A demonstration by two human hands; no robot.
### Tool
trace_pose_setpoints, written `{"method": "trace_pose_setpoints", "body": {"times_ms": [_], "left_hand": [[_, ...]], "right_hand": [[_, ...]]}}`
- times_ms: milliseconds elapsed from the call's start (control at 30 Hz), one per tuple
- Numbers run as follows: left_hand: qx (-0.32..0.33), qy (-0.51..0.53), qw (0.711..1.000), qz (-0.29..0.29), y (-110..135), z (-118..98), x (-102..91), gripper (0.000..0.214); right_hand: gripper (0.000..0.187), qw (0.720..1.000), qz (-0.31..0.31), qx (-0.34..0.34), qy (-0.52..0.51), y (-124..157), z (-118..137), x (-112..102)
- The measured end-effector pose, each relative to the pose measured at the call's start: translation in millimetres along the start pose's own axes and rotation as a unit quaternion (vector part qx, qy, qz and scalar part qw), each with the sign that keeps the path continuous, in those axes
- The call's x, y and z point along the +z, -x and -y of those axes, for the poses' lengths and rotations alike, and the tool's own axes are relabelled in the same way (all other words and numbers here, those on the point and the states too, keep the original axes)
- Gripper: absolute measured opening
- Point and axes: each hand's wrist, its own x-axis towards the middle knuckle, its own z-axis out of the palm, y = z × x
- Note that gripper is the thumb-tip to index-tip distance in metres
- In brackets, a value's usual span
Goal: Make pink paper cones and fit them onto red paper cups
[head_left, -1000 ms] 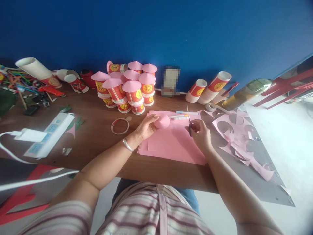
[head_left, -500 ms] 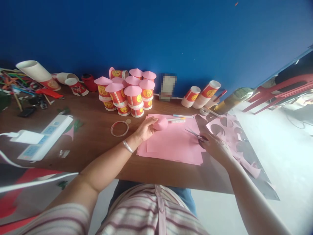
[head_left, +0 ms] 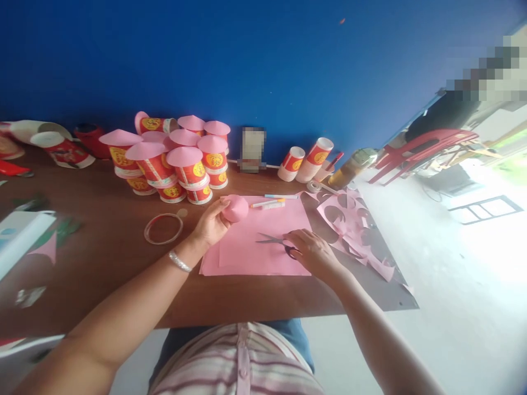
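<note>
Between the thumb and fingers of my left hand [head_left: 213, 222] is a small pink paper cone [head_left: 236, 209], held above the upper left of a stack of pink paper sheets [head_left: 247, 255]. My right hand [head_left: 310, 249] has its fingers closed over the dark handles of a pair of scissors [head_left: 270, 239]. The blades stand a little apart, point left and lie low over the sheets; whether they touch the paper I cannot tell. An orange-capped marker [head_left: 269, 204] and a blue marker [head_left: 281, 196] lie at the stack's far edge.
Red paper cups [head_left: 190, 171] with pink cone tops stand in stacks at the back left. Cut pink scraps [head_left: 349, 225] cover the right side. A ring of tape [head_left: 163, 229], a power strip [head_left: 20, 236], more cups [head_left: 292, 163] and a jar [head_left: 349, 167] are around.
My right hand has brought the scissors leftward and nearer, from the right edge of the sheets to over them. My left hand keeps the cone. The view has turned right.
</note>
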Motion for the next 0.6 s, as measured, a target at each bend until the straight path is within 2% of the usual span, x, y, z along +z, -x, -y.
{"method": "trace_pose_setpoints", "body": {"times_ms": [167,267,333,400,467,600], "left_hand": [[0.006,-0.006,1.0,-0.009,0,0,3.7,0.022],[0.005,-0.012,1.0,-0.016,1,2,4.2,0.025],[0.01,-0.009,1.0,-0.014,1,4,3.2,0.029],[0.003,-0.018,1.0,0.01,2,6,1.5,0.033],[0.003,-0.035,0.999,0.036,2,7,-0.5,0.037],[-0.014,-0.083,0.994,0.073,2,5,-3.5,0.038]], "right_hand": [[0.045,0.999,0.035,0.019,-0.037,0,-1,-10],[0.033,0.996,-0.01,0.039,-0.075,-8,-1,-8],[0.025,0.986,-0.049,0.058,-0.15,-22,3,-5],[0.024,0.957,-0.065,0.075,-0.272,-44,12,-2],[0.024,0.913,-0.075,0.101,-0.387,-69,23,0],[0.044,0.815,-0.058,0.127,-0.562,-108,42,2]]}}
